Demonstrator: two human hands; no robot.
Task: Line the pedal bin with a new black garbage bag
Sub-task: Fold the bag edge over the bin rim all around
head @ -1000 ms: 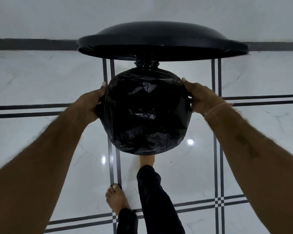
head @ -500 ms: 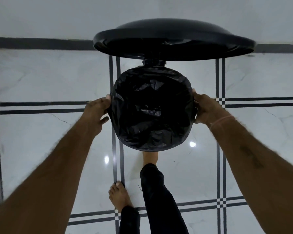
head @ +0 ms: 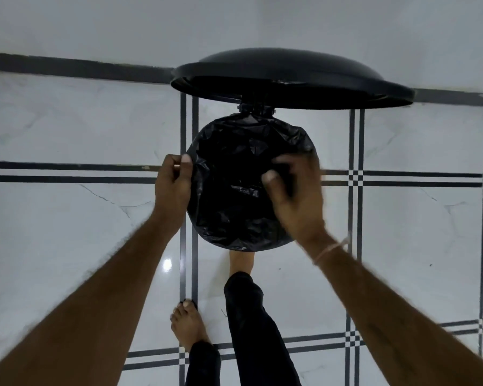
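Plastic, black and crinkled, covers the whole top of the pedal bin (head: 255, 108): the garbage bag (head: 234, 207) is spread over the round rim and sags into the inside in glossy folds. The bin stands upright on the pale tiled floor (head: 67, 232), long axis straight up and down, its mouth facing up at the person leaning over it. The lid (head: 290, 76) is raised on the hinge at the far side, tipped up so that its dark underside and edge show.

The left hand (head: 173, 185) is at the left rim, fingers curled, thumb laid on the bag's edge, pinching the plastic there. The right hand (head: 296, 196) is over the right half of the mouth, fingers bent and thumb pointing inward, but it is smeared by blur, and I cannot tell whether it has hold of the bag. A thin band (head: 332, 249) circles that wrist.

One bare foot (head: 241, 263) is tucked under the near side of the bin; the other foot (head: 187, 327) is flat on the floor, nearer the person.
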